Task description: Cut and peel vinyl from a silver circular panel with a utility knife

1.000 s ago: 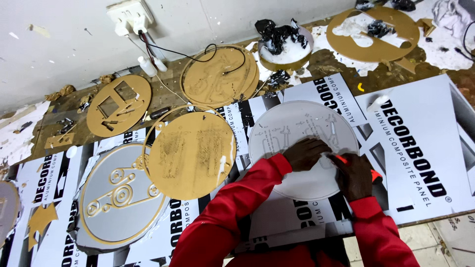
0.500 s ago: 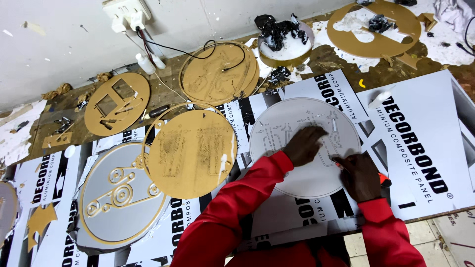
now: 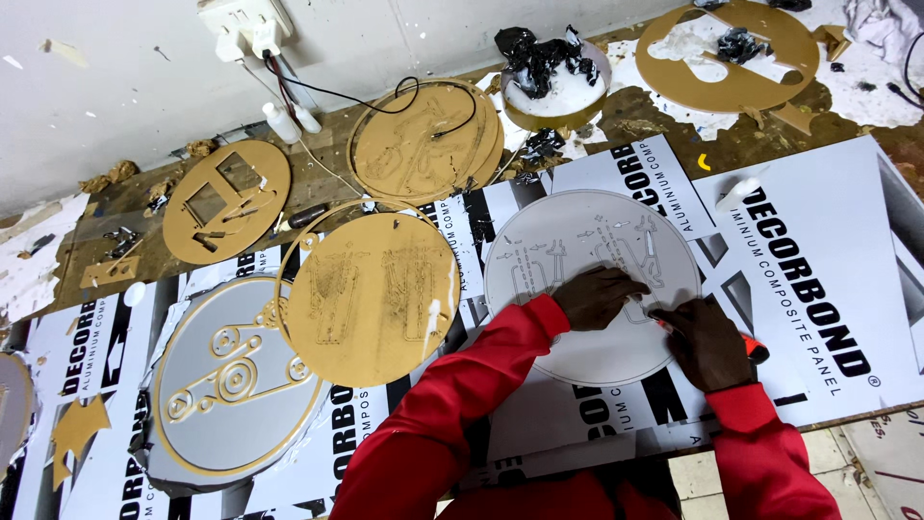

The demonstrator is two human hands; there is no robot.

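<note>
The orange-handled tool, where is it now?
In the head view, the orange-handled tool is in the right hand, right of centre, its tip on the white disc beside the left hand.

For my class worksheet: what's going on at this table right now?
A person in red sleeves works on a grey round disc lying on printed panel sheets. The left hand presses flat on the disc, while the right hand grips an orange-handled cutter at its cut outlines. Gold discs lie to the left and behind.
</note>
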